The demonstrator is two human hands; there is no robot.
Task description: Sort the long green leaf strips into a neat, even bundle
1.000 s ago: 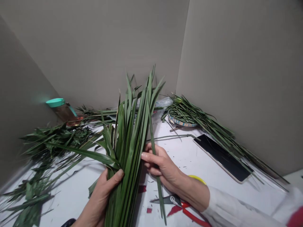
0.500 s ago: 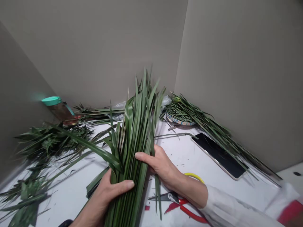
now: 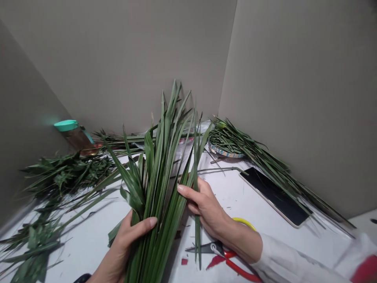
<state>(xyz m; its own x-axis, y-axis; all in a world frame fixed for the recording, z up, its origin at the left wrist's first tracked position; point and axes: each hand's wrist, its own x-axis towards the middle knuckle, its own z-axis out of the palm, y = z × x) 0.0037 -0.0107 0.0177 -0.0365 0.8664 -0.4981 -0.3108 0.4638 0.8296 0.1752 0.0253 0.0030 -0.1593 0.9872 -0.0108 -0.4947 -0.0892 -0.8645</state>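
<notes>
A fan of long green palm leaf blades [image 3: 156,169] rises in front of me over the white table. Near its lower part my left hand [image 3: 131,236] is closed around the blades, thumb across the front. My right hand [image 3: 200,198] pinches several blades at the fan's right side, holding them apart from the rest; a gap shows between the two groups. One narrow strip [image 3: 198,239] hangs down beside the right hand. Beneath the right wrist lie scissors [image 3: 216,247] with red and yellow handles. The leaf's lower end runs out of view.
Cut foliage [image 3: 67,177] is heaped at the left, near a bottle [image 3: 75,137] with a turquoise lid. On the right, a round tray [image 3: 226,152] carries long leaves that stretch over a dark-screened tablet [image 3: 273,196]. Grey partitions [image 3: 132,51] stand behind and beside the table.
My right hand has shifted slightly right, parting blades from the main group and opening a gap. The fan's tops have swung left, and my left hand has moved slightly left with its hold kept.
</notes>
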